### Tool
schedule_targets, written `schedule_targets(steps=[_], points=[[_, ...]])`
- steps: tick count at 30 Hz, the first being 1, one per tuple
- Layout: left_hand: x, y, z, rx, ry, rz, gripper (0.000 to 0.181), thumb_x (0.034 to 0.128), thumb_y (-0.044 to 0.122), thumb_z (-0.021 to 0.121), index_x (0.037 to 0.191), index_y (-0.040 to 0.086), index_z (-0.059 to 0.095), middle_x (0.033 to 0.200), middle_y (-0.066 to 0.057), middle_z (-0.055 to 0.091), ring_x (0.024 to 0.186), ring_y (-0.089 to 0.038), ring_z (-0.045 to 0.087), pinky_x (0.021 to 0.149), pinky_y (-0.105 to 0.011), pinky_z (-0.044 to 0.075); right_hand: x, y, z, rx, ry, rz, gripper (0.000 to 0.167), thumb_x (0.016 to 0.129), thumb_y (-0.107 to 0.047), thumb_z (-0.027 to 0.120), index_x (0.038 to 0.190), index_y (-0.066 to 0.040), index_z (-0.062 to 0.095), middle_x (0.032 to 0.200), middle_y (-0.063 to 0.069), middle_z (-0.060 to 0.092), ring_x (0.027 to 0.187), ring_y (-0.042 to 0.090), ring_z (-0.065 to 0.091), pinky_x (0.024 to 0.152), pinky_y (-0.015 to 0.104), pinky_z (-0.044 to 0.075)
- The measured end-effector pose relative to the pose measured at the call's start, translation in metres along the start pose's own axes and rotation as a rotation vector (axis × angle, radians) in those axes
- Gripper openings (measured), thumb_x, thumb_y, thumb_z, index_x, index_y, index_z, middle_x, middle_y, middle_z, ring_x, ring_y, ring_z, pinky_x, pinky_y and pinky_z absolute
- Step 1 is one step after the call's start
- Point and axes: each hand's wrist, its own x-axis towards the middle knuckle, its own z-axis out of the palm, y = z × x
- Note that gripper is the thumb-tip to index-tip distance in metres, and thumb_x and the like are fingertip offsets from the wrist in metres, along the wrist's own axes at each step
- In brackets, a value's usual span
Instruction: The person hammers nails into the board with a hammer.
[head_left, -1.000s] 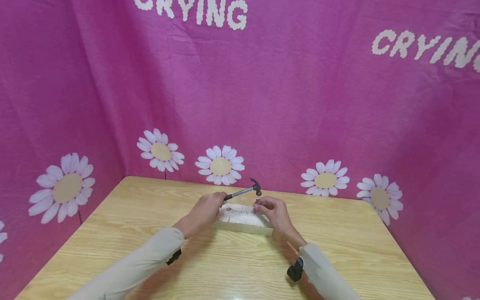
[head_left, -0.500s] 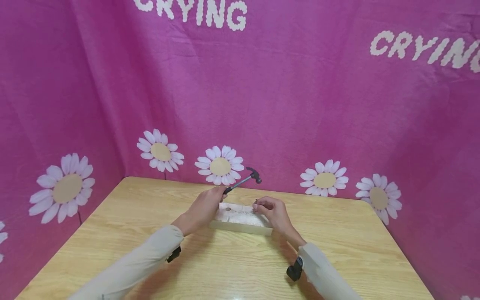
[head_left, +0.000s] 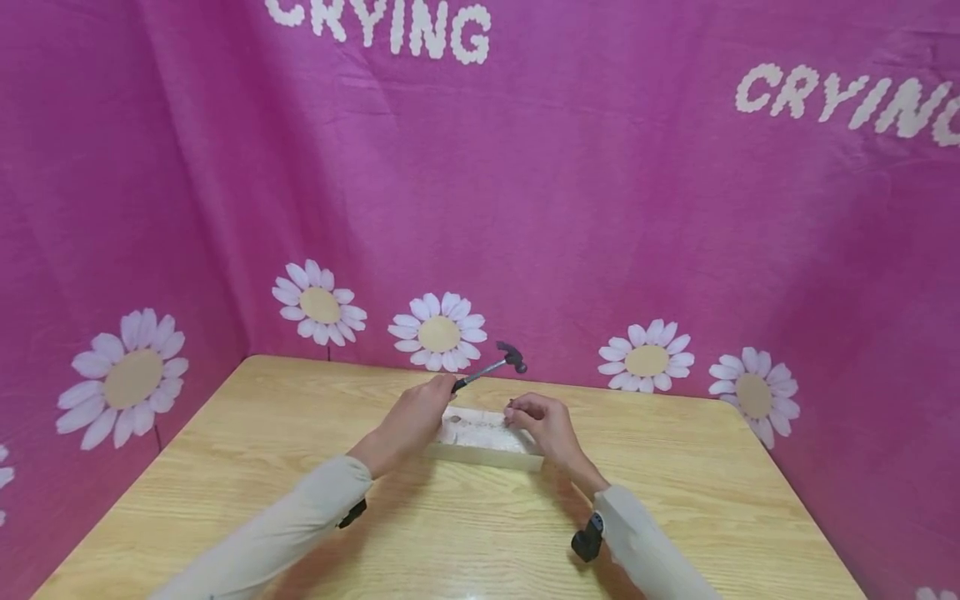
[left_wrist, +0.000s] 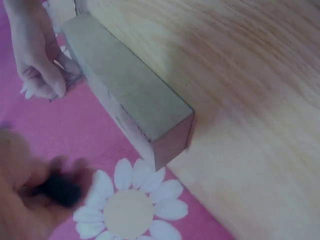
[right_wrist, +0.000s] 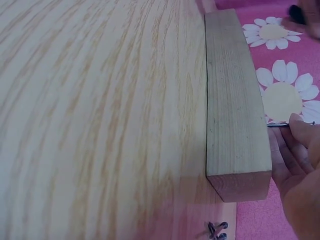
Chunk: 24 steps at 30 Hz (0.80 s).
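Observation:
My left hand (head_left: 415,414) grips a small claw hammer (head_left: 513,358) by its black handle. The metal shaft slants up to the right, with the dark head in the air above the block and apart from it. In the left wrist view the black handle end (left_wrist: 62,190) pokes out of the blurred fist. My right hand (head_left: 546,423) pinches a thin nail (right_wrist: 280,125) between thumb and fingers, with its point end at the top face of the wooden block (head_left: 487,457). Whether the tip has sunk into the wood cannot be told.
The block lies flat on a light wood-grain table (head_left: 465,533). In the right wrist view several small dark nails or screws (right_wrist: 217,230) lie on the table past the block's end. A pink cloth with daisies (head_left: 555,208) hangs behind the table.
The hammer head was low over the right hand's nail, rose up and left, and now has come slightly down and right. The right hand and block have hardly moved.

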Motion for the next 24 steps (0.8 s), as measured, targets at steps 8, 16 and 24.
schedule_targets(steps=[8,16,24], points=[[-0.006,-0.005,0.003,-0.049,-0.058,-0.073,0.009,0.0990,-0.003,0.067,0.101,-0.005,0.058,0.082,-0.011,0.062,0.072,-0.025,0.064,0.065,-0.040,0.059,-0.002,-0.001,0.000,-0.027,0.006,0.025,0.008,0.098,-0.004,0.072,0.102,0.002,0.076,0.094,0.019,0.077,0.083,0.018,0.075,0.080,0.021,0.058],[-0.009,-0.006,0.010,-0.038,-0.112,-0.001,0.017,0.0916,-0.006,0.074,0.103,-0.006,0.061,0.089,-0.015,0.070,0.078,-0.029,0.072,0.069,-0.040,0.062,-0.002,-0.004,0.000,-0.010,0.025,0.022,0.007,0.095,0.002,0.072,0.100,0.006,0.075,0.095,0.024,0.077,0.086,0.024,0.076,0.080,0.021,0.059],[-0.011,-0.001,0.007,-0.093,-0.070,-0.037,0.015,0.0940,-0.009,0.070,0.105,-0.006,0.060,0.085,-0.013,0.065,0.074,-0.023,0.067,0.066,-0.036,0.060,-0.002,-0.004,0.004,0.012,0.071,0.016,0.011,0.097,0.000,0.071,0.099,0.010,0.074,0.092,0.026,0.076,0.083,0.027,0.076,0.078,0.030,0.063]])
